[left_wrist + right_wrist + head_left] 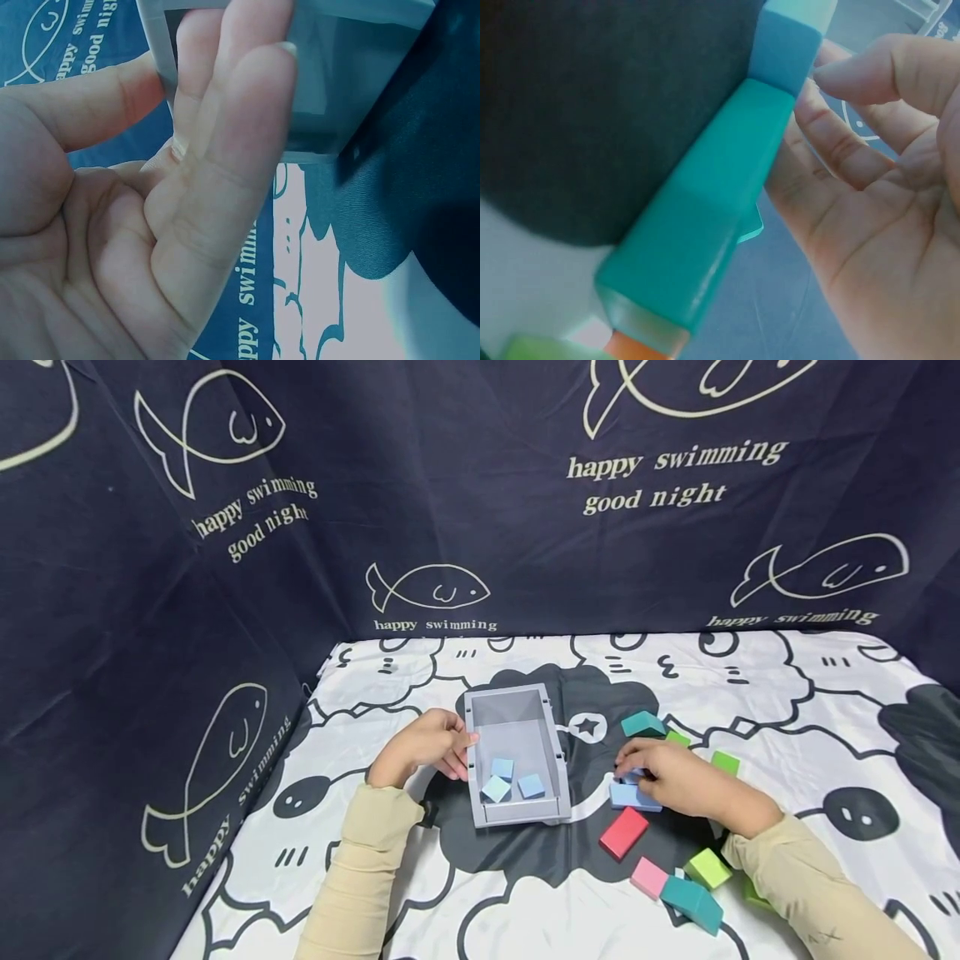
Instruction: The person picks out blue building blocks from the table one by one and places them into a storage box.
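My left hand (431, 745) holds the left wall of a grey plastic bin (521, 811), thumb at the rim. In the left wrist view, its fingers (247, 112) lie against the bin (352, 67). Three small light-blue blocks (531, 786) lie inside near the front. To the bin's right, my right hand (675, 777) pinches a blue block (632, 775), partly hidden by the fingers. Another blue block (636, 797) lies just below it. In the right wrist view, thumb and fingers (855, 75) are at the edge of a blue block (786, 45), beside a long teal block (697, 202).
A red block (624, 833), a pink block (648, 877), a teal block (692, 903) and a lime block (707, 869) lie nearer me. Another teal block (642, 724) and green blocks (725, 763) lie beyond the right hand. Dark printed curtains (480, 510) stand behind and left.
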Tool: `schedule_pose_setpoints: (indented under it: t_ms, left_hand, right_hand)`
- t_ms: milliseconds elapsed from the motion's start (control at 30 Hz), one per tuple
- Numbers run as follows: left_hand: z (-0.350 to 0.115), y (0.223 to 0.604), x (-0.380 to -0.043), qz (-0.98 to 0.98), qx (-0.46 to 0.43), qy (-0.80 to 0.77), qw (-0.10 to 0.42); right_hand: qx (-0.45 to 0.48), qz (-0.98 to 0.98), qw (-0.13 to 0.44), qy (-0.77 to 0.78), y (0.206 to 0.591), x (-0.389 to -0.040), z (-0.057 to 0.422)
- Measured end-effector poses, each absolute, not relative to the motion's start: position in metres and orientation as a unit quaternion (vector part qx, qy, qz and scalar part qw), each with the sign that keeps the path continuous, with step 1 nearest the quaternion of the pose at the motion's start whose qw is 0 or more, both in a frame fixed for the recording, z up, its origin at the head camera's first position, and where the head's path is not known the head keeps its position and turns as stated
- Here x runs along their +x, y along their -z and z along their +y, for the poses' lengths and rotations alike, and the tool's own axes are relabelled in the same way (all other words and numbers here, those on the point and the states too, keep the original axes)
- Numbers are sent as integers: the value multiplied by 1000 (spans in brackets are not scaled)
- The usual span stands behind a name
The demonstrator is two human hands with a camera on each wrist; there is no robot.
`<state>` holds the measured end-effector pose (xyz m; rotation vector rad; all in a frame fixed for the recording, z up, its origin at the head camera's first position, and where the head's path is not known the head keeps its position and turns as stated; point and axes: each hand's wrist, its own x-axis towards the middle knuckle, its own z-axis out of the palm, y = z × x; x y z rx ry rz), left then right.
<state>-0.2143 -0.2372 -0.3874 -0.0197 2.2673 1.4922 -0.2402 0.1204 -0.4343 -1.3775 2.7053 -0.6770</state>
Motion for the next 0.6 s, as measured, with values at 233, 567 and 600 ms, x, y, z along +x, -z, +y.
schedule_pose_setpoints:
  t_ms: [233, 567, 600]
  left_hand:
    - [-238, 388, -215, 817, -12, -535, 214]
    - [-238, 388, -216, 818, -14, -534, 213]
    - [-238, 388, -216, 817, -14, -535, 213]
  right_hand:
    - [-434, 873, 34, 217, 432, -238, 120]
    - [-437, 876, 10, 202, 437, -241, 120]
    - [-438, 877, 7, 199, 437, -241, 120]
